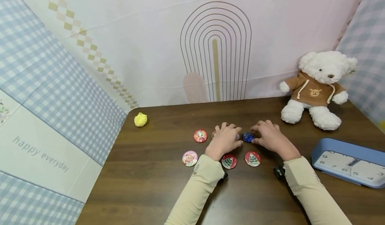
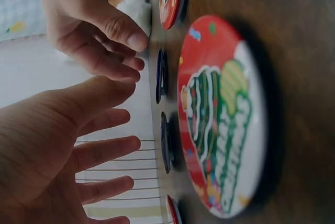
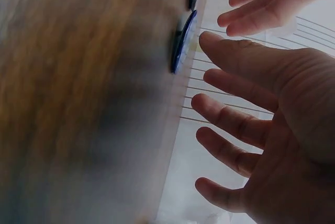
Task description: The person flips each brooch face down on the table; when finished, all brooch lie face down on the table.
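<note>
Several round badges lie in two rows on the table. My left hand (image 1: 224, 140) is over the back row with fingers spread, partly covering a red badge (image 1: 213, 134) and a bluish one (image 1: 237, 137). Beside the blue badge (image 1: 248, 137) is my right hand (image 1: 270, 138), its fingers loosely bent. In the right wrist view a gap shows between that hand and the blue badge (image 3: 184, 43). The front row holds a pink cartoon badge (image 1: 190, 158) and two red Christmas tree badges, one (image 1: 229, 161) near my left wrist, the other (image 1: 252, 159) between my forearms.
At the back row's left end lies a red patterned badge (image 1: 200, 136). A yellow ball-like item (image 1: 140, 119) sits at the far left corner. On the right are a white teddy bear (image 1: 315, 88) in a brown hoodie and a blue clock (image 1: 350, 163). A printed cloth hangs behind the table (image 1: 144, 185).
</note>
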A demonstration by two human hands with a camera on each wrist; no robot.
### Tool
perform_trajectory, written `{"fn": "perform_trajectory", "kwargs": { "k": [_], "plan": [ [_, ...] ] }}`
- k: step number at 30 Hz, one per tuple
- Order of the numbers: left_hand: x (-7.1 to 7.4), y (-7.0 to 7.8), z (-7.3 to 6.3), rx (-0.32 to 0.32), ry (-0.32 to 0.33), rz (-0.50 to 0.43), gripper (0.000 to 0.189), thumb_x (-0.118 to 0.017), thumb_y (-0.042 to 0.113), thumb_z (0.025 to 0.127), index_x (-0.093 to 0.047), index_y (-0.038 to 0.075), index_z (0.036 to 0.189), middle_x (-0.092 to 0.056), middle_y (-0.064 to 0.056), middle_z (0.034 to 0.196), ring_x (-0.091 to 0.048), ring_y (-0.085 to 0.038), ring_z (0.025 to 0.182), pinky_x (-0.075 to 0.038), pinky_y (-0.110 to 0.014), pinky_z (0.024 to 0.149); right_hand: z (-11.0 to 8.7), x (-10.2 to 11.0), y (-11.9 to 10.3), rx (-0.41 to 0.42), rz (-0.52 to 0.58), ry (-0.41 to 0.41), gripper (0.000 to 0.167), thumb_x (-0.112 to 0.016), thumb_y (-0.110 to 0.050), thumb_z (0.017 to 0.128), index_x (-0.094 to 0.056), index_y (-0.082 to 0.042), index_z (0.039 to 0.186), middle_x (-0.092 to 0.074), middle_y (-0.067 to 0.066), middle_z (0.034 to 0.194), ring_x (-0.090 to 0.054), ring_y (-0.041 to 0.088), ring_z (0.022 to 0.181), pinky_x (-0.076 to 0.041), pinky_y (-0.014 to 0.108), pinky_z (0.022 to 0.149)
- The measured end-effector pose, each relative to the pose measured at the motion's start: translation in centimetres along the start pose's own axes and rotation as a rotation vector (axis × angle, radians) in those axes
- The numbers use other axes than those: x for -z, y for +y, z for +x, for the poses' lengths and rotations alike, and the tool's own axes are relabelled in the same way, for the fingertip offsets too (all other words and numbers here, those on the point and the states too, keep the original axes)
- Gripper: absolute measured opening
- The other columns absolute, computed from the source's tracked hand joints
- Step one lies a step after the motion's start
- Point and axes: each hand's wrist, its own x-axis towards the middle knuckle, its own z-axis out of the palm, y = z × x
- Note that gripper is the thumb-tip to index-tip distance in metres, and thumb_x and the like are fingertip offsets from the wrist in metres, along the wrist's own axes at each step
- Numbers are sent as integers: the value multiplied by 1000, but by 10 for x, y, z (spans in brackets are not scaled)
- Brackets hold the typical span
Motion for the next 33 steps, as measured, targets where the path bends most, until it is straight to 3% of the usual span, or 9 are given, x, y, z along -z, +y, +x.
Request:
{"fn": "perform_trajectory", "kwargs": {
  "k": [13, 27, 33],
  "plan": [
    [-3, 19, 11, 34, -46, 52, 47, -67, 46, 96, -63, 29, 139, -57, 2, 141, -47, -26, 123, -39, -48, 95, 1, 2, 2, 9, 2, -10, 37, -82, -18, 85, -73, -2, 117, -60, 20, 112, -46, 47, 109, -34, 70, 87],
    [-10, 17, 14, 45, -51, 63, 36, -67, 38, 98, -68, 32, 134, -60, 2, 133, -50, -25, 113, -39, -50, 94, 7, 0, 7, 14, -2, -62, 35, -81, -19, 87, -75, -3, 117, -61, 16, 109, -48, 44, 107, -35, 66, 85],
    [-7, 19, 13, 41, -61, 68, 27, -59, 32, 103, -71, 34, 127, -61, 5, 130, -49, -25, 112, -39, -50, 93, 4, 4, 9, 54, 4, -31, 19, -77, -15, 90, -79, -6, 106, -63, 16, 111, -50, 44, 108, -35, 64, 85]
  ]
}}
